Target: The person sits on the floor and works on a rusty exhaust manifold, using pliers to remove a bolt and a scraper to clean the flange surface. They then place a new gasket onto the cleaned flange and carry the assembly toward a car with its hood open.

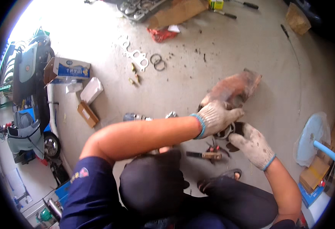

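Head view: we grip the rusty manifold part [234,88] mid-floor, left hand [217,117] clenched on its lower end, right hand [253,144] grasping beneath. Looks like mid-disassembly; next move likely needs the tool [205,155] lying just beside our knees.

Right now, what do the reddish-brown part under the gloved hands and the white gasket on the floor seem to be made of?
The reddish-brown bulky part looks like cast metal with a dull, rusty surface; its uneven orange-brown colour suggests this. The flat white gasket with round holes seems thin sheet material, perhaps metal or fibre; the picture leaves this open. The left hand and right hand wear knitted fabric gloves, soiled.
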### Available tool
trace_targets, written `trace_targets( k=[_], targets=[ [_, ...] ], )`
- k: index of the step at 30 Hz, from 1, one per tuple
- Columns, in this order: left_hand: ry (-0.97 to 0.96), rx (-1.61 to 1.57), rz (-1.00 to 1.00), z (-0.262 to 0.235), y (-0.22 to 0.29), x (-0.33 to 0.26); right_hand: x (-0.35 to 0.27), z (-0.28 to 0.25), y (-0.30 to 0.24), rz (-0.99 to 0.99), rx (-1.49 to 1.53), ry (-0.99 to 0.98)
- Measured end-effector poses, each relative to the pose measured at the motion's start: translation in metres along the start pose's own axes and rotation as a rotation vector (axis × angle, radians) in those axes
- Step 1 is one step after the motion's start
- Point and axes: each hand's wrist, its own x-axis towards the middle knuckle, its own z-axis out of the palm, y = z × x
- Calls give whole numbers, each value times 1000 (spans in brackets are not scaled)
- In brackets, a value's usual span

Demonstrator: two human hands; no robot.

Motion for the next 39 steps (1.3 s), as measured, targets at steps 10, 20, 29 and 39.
trace_targets(
  k=[10,20,29,39],
  targets=[
    [-244,181,-161,29,79,-134,-135,51,-28,360,908,54],
    [-299,-173,-511,81,121,-382,-347,160,-94,488,428,-59],
    [-199,-483,-652,42,156,-452,-377,165,-172,475,378,22],
    [-72,-796,-286,-6,191,-463,-358,105,-292,380,471,132]
  ],
)
